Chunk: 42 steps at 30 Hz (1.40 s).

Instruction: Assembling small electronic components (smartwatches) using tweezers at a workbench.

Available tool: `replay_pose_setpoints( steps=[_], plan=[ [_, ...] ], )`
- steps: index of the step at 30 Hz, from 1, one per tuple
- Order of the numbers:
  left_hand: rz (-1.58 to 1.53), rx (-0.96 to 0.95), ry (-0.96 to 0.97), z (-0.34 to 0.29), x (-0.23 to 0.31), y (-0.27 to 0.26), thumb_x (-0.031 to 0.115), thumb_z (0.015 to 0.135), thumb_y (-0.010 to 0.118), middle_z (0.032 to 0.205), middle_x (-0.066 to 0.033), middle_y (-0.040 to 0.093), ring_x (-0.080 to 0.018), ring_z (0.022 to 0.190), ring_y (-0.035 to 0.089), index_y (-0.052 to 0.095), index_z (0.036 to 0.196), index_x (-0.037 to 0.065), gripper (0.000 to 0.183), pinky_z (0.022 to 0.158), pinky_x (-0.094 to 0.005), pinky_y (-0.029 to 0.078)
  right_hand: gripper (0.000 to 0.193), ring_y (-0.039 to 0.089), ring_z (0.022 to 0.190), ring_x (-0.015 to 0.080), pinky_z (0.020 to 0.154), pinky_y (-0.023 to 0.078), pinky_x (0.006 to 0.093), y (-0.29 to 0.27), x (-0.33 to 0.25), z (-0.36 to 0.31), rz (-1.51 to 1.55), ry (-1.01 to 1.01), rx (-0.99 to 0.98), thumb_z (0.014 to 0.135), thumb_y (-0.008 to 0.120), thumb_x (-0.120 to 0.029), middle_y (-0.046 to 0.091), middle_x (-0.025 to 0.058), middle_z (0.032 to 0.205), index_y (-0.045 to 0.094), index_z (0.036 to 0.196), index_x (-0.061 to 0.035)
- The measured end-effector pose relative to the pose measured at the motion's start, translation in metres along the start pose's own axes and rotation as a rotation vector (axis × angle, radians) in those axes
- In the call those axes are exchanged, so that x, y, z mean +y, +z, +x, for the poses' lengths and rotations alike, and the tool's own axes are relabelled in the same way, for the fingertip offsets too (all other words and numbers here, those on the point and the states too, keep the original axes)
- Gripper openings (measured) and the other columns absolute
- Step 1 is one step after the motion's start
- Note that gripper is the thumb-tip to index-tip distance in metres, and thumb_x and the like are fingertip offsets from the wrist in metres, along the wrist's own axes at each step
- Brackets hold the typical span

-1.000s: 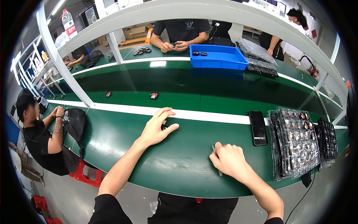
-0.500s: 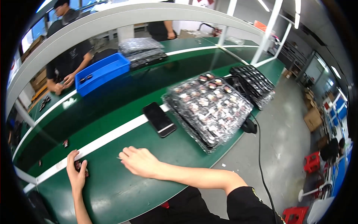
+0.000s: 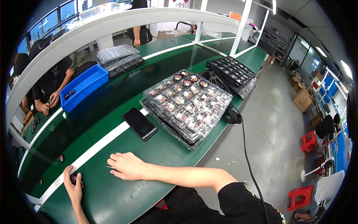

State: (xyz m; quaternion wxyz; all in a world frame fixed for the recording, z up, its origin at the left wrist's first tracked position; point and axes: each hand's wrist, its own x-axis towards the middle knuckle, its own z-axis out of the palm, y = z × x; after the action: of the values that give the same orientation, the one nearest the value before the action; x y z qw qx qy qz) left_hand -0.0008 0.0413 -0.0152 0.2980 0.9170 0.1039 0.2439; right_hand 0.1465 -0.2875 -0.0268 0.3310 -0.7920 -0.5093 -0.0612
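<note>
Resting under the left hand (image 3: 73, 186): a small dark part (image 3: 77, 180).

Can't make out the tiny dark part (image 3: 76, 180) under left hand (image 3: 73, 185); forearm cut off at bottom edge.

glossy clear plastic trays (image 3: 186, 102)
</note>
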Motion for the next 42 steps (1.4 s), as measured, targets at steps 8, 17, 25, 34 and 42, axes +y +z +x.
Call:
replay_pose_setpoints(
  steps=[8, 17, 25, 34, 42],
  plan=[
    [-0.031, -0.006, -0.032, 0.000, 0.003, -0.002, 0.012, 0.099, 0.077, 0.139, -0.0177, 0.068, -0.0361, 0.130, 0.065, 0.066, 0.134, 0.000, 0.039, 0.116, -0.0414, 0.047, 0.026, 0.071, 0.091, 0.0345, 0.070, 0.055, 0.0497, -0.002, 0.002, 0.002, 0.022, -0.039, 0.079, 0.097, 0.080, -0.023, 0.064, 0.0112, 0.094, 0.061, 0.100, -0.0051],
    [-0.098, -0.003, -0.045, 0.001, 0.010, 0.003, 0.010, 0.099, 0.076, 0.135, -0.0159, 0.068, -0.0336, 0.124, 0.066, 0.066, 0.131, -0.001, 0.036, 0.111, -0.0393, 0.050, 0.019, 0.070, 0.093, 0.0386, 0.077, 0.055, 0.0536, -0.011, 0.000, 0.003, 0.079, 0.005, 0.046, 0.098, 0.074, -0.019, 0.065, 0.0145, 0.098, 0.062, 0.096, -0.0037],
    [-0.059, 0.032, 0.007, -0.009, 0.016, -0.007, 0.018, 0.097, 0.083, 0.134, -0.0160, 0.070, -0.0318, 0.116, 0.072, 0.069, 0.132, 0.000, 0.041, 0.098, -0.0385, 0.057, 0.016, 0.070, 0.096, 0.0366, 0.077, 0.059, 0.0512, -0.002, -0.010, 0.013, 0.088, -0.020, 0.136, 0.101, 0.072, -0.017, 0.065, 0.0139, 0.096, 0.062, 0.099, -0.0053],
    [0.123, -0.270, 0.129, -0.012, 0.021, -0.057, 0.044, 0.073, 0.102, 0.164, -0.0126, 0.054, -0.0367, 0.156, 0.048, 0.075, 0.136, 0.014, 0.075, 0.126, -0.0493, 0.048, 0.013, 0.066, 0.059, 0.0285, 0.059, 0.053, 0.0414, -0.007, -0.009, 0.012, 0.225, 0.175, 0.092, 0.110, 0.072, -0.011, 0.069, 0.0153, 0.074, 0.062, 0.111, -0.0030],
    [0.118, -0.341, 0.001, -0.012, 0.028, -0.063, 0.030, 0.083, 0.097, 0.115, -0.0079, 0.075, -0.0272, 0.096, 0.073, 0.075, 0.121, 0.006, 0.051, 0.085, -0.0401, 0.060, 0.008, 0.068, 0.065, 0.0379, 0.060, 0.053, 0.0461, -0.005, -0.018, 0.025, 0.091, -0.021, 0.079, 0.111, 0.066, -0.011, 0.069, 0.0161, 0.087, 0.067, 0.111, -0.0026]
  ],
)
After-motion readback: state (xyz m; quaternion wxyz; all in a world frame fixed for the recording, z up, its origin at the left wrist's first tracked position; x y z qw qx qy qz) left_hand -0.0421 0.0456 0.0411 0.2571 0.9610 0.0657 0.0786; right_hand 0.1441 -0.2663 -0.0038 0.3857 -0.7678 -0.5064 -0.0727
